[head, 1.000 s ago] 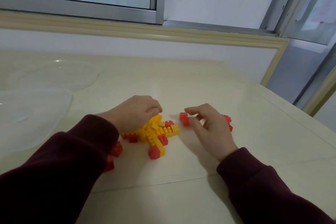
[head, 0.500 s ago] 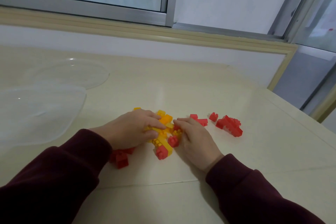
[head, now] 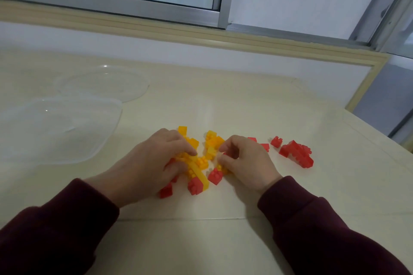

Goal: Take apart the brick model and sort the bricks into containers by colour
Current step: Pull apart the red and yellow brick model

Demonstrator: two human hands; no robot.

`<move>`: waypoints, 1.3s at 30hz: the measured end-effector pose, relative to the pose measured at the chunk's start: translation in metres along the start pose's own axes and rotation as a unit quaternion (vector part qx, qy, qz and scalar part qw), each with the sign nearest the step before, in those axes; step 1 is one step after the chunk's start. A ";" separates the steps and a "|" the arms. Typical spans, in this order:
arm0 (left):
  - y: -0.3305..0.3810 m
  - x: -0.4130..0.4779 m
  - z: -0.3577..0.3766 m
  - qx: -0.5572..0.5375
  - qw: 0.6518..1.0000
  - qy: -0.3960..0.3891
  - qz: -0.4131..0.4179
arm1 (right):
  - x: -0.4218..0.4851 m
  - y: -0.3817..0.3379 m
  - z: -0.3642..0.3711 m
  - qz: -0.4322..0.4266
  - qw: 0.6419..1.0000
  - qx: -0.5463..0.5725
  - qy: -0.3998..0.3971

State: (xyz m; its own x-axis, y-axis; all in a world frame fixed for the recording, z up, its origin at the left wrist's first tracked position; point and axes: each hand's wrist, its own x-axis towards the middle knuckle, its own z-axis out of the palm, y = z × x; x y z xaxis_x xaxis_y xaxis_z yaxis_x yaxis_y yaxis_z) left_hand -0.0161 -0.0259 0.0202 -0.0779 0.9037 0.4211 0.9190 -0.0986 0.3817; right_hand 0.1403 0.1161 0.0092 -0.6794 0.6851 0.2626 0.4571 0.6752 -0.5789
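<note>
The yellow and red brick model (head: 197,169) lies on the cream table in front of me. My left hand (head: 154,163) presses down on its left part, fingers closed over a long yellow bar. My right hand (head: 243,161) pinches a piece at the model's right side, beside a red brick (head: 215,176). Loose yellow bricks (head: 213,140) sit just beyond my fingers. A clump of red bricks (head: 297,155) and a small red brick (head: 276,141) lie to the right. Another red brick (head: 166,191) sits under my left wrist.
Two clear plastic containers stand at the left: a near one (head: 67,127) and a round one (head: 125,87) behind it. A wall with a window frame (head: 156,11) runs along the back. The table's right edge (head: 368,138) slants away.
My right hand put down its red brick and moved left onto the model. The model has split, with yellow pieces now spread apart between my hands. My view has tilted and shifted.
</note>
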 end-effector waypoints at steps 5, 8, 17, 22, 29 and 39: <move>0.022 -0.021 -0.005 0.067 0.997 0.033 -0.019 | -0.009 -0.001 -0.003 -0.056 0.991 0.098 0.078; 0.028 -0.025 0.003 0.144 0.989 0.004 -0.023 | -0.022 -0.003 -0.005 -0.136 0.989 0.031 0.054; 0.031 -0.014 0.023 0.180 0.982 0.013 -0.054 | -0.041 -0.010 0.002 -0.187 0.971 -0.139 -0.043; 0.033 -0.013 0.027 0.148 0.986 0.043 -0.061 | -0.044 -0.013 0.002 -0.185 0.977 -0.104 -0.030; 0.033 -0.020 0.023 0.100 0.989 0.095 -0.046 | -0.047 -0.020 0.001 0.001 0.965 0.260 0.030; 0.037 -0.020 0.017 0.099 0.986 0.137 -0.006 | -0.047 -0.030 0.000 0.034 0.942 0.315 -0.113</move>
State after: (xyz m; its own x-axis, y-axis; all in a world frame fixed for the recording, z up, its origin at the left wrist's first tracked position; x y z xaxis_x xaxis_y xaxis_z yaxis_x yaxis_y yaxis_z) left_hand 0.0257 -0.0409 0.0118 -0.1659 0.7547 0.6347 0.9726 0.0189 0.2318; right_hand 0.1588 0.0637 0.0142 -0.7986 0.5967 0.0791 0.1210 0.2879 -0.9500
